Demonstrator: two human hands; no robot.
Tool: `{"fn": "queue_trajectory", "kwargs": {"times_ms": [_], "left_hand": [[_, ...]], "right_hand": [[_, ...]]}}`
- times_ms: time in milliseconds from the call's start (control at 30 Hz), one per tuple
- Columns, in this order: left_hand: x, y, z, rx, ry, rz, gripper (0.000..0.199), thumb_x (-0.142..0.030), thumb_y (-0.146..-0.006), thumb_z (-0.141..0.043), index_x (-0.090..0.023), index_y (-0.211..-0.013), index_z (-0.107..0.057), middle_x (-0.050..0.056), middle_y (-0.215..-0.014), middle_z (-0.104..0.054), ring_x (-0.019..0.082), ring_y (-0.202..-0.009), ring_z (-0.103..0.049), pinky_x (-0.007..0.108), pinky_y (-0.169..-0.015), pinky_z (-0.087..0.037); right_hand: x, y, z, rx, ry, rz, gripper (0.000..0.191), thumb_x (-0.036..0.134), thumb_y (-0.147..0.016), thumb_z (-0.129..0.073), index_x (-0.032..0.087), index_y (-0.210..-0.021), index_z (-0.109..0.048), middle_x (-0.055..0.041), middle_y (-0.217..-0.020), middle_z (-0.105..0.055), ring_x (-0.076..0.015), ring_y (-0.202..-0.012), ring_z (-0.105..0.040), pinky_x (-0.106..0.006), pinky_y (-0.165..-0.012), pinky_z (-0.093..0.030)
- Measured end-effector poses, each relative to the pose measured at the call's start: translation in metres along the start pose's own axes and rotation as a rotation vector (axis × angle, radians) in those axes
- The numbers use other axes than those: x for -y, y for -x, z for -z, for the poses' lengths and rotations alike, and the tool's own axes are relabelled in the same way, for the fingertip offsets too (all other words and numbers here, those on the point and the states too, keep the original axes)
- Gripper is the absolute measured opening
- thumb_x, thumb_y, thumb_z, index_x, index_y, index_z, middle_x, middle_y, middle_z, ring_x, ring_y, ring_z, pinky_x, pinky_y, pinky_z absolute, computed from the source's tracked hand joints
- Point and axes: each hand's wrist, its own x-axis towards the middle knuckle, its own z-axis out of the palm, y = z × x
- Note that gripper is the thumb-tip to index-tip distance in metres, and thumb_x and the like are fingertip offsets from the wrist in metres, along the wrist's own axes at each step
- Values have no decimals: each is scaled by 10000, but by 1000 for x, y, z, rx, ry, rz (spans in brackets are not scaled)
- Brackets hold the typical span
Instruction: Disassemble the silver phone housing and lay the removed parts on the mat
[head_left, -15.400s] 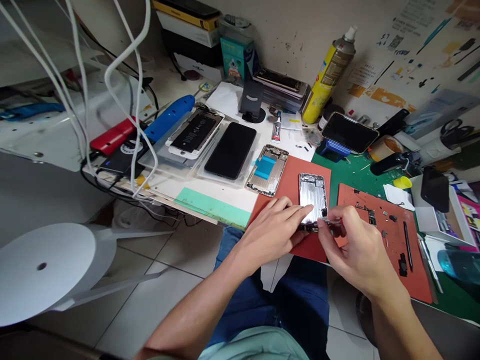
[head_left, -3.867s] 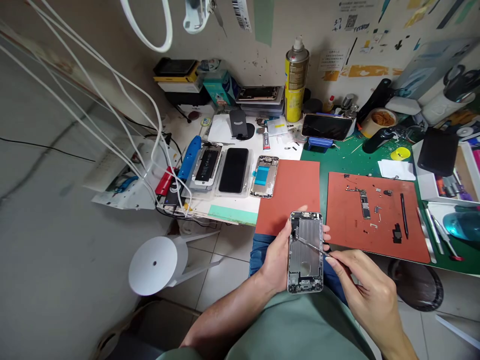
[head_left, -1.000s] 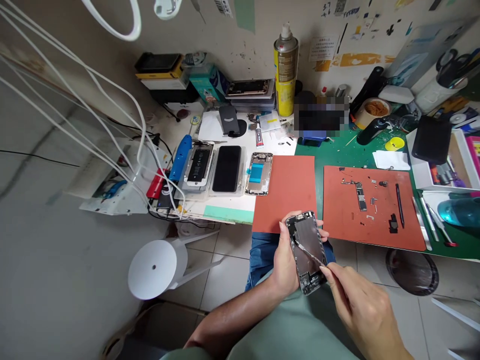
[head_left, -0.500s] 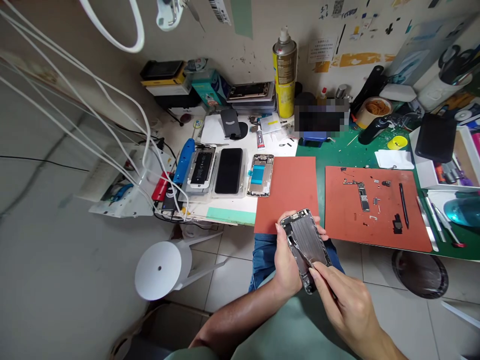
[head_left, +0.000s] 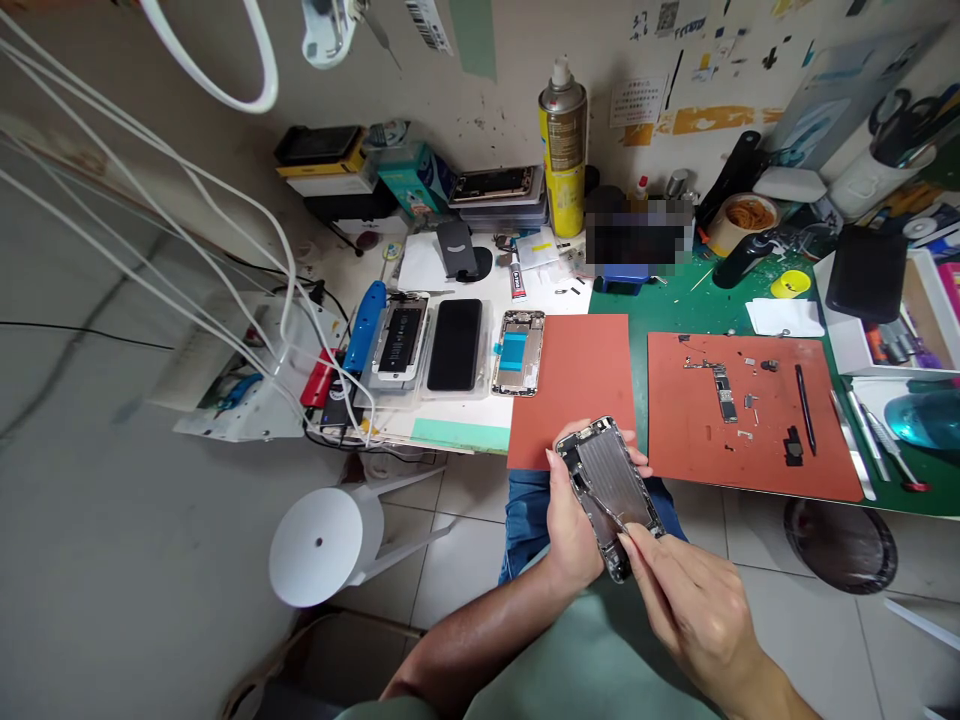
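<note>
An opened phone housing point(head_left: 616, 470) with a bare grey metal inside is tilted above my lap, in front of the table edge. My left hand point(head_left: 574, 525) is wrapped round it from beneath, thumb along its left edge and fingertips showing past its right side. Thin metal tweezers point(head_left: 602, 504) are pinched in my right hand point(head_left: 694, 600). Their tip reaches the left inner side of the housing, near a dark slot. Whether the tip grips any part is too small to tell.
Two red-brown mats point(head_left: 574, 380) lie on the table; the right one point(head_left: 750, 460) bears a logic board point(head_left: 725, 393), small parts and a black pen-like tool point(head_left: 805, 410). Left are another housing point(head_left: 517, 353), a black phone point(head_left: 455, 345) and a blue tool point(head_left: 367, 327). Below stands a white stool point(head_left: 315, 550).
The view has shifted slightly. Both hands keep their grip on the housing and tweezers, with the tweezers' tip still at the left inner side.
</note>
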Motion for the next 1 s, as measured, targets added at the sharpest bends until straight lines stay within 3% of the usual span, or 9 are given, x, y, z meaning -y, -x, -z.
{"fn": "queue_trajectory", "kwargs": {"times_ms": [133, 300, 467, 667, 800, 1000], "left_hand": [[-1, -1, 0, -11, -33, -12, 494, -750, -1003, -522, -307, -1215, -579, 83, -1153, -755, 251, -955, -721, 467, -946, -585], [1, -1, 3, 0, -17, -21, 487, -743, -1013, -510, -308, -1223, -572, 79, -1151, -750, 256, -965, -725, 474, -962, -583], [3, -1, 5, 25, -4, -33, 489, -740, -1015, -515, -297, -1209, -585, 81, -1155, -754, 246, -960, -727, 438, -933, -587], [3, 0, 3, 9, 0, -23, 486, -744, -1014, -513, -311, -1223, -577, 77, -1159, -760, 251, -964, -735, 462, -964, -584], [2, -1, 2, -8, -10, -26, 486, -738, -1013, -526, -311, -1240, -569, 81, -1175, -765, 259, -981, -746, 483, -982, -581], [6, -3, 7, 8, 11, -58, 500, -729, -1042, -465, -290, -1254, -576, 100, -1176, -769, 254, -976, -755, 474, -952, -597]], "right_hand": [[0, -1, -3, 27, -160, -81, 294, 31, -1024, -624, 158, -1281, -686, -30, -822, -724, -142, -601, -635, -287, -571, -514], [-2, 3, -6, 21, -59, -26, 338, 33, -1010, -656, 134, -1333, -674, -19, -763, -674, -144, -589, -591, -303, -577, -491], [-1, 0, -6, 59, -167, -83, 254, 39, -1051, -584, 154, -1254, -686, -26, -806, -704, -127, -603, -618, -274, -566, -493], [-4, 0, -7, -7, 120, 88, 333, 39, -985, -706, 74, -1315, -678, 19, -673, -578, -142, -553, -514, -326, -553, -416], [-6, -1, -7, -21, 184, 134, 352, 35, -975, -728, 57, -1322, -675, 14, -667, -598, -145, -552, -515, -335, -574, -418], [-2, -4, -9, 55, -159, -119, 171, 62, -1062, -604, 123, -1193, -696, -8, -755, -659, -116, -584, -581, -268, -575, -475]]}}
